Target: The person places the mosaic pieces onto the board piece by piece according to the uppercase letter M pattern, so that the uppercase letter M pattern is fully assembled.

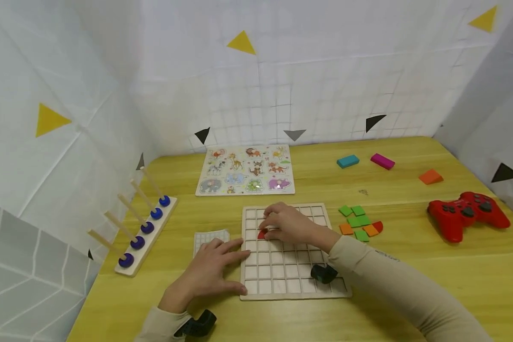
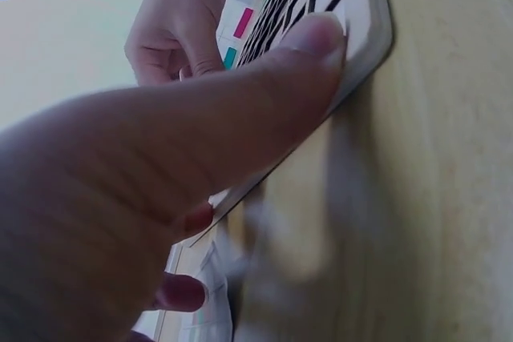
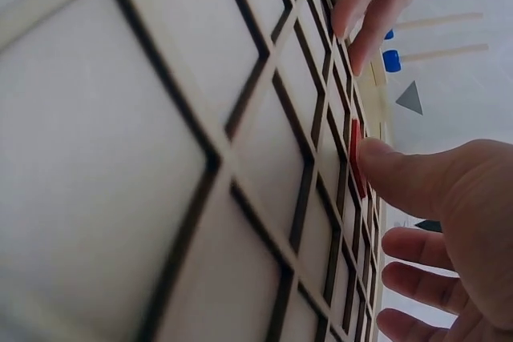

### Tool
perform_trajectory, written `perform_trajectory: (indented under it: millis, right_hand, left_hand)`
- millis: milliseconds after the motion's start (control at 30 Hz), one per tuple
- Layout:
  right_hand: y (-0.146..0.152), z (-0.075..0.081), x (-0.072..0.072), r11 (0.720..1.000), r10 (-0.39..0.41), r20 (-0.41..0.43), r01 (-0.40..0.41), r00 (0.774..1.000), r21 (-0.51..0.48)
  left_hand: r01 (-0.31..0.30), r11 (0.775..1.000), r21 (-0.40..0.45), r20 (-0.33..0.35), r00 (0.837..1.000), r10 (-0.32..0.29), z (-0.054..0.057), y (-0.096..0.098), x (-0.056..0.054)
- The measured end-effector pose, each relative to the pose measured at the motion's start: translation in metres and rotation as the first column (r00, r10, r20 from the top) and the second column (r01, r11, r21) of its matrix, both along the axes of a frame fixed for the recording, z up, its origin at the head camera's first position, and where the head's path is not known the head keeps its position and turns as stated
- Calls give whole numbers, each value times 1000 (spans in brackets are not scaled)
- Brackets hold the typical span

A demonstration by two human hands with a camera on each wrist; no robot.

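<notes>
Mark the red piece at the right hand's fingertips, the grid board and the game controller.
Red piece (image 1: pixel 262 234): head view, its exposed part.
Grid board (image 1: pixel 295 297): head view, near rim.
Game controller (image 1: pixel 468 212): head view, a thumbstick.

Your right hand (image 1: pixel 291 225) partly hides the red piece (image 1: pixel 261 234) it pinches and the grid board (image 1: pixel 292 286) beneath. Left of that grip, your left hand (image 1: pixel 211 270) covers part of the white card (image 1: pixel 211 236); right of it, lettering (image 1: pixel 387 256) on your sleeve (image 1: pixel 406 290), cut by the lower edge, is too small to read.

Small red piece (image 1: pixel 262 233) — upper-left area of a pale wooden grid board (image 1: pixel 277 258) — board flat.
</notes>
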State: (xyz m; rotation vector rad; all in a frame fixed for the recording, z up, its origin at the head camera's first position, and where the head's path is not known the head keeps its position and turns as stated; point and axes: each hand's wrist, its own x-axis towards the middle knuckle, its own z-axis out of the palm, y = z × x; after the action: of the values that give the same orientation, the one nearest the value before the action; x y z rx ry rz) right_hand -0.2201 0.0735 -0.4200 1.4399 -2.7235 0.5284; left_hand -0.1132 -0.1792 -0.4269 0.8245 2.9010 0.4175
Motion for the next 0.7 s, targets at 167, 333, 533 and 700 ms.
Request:
perform_trajectory:
  millis: [167,333,533,700]
  right_hand:
    - [-1,2,2,1000,7,13,-7,1000,3]
    - [11,12,0,999,-41,-15,41,999,-13]
    - [79,22,-10,944,-305,61,310,950,-111]
    - [152,13,-20,901,-427,94,432,899,-40]
  left_hand:
    - [-10,1000,0,8,1000,10,1,1,-1]
    - [-18,1000,-8,-19,1000,18,1,4,-3]
    - [-32,999,-15,-1,999,32,-1,5,-5]
    - [-30,999,-15,-2,1000,30,-1,3,-9]
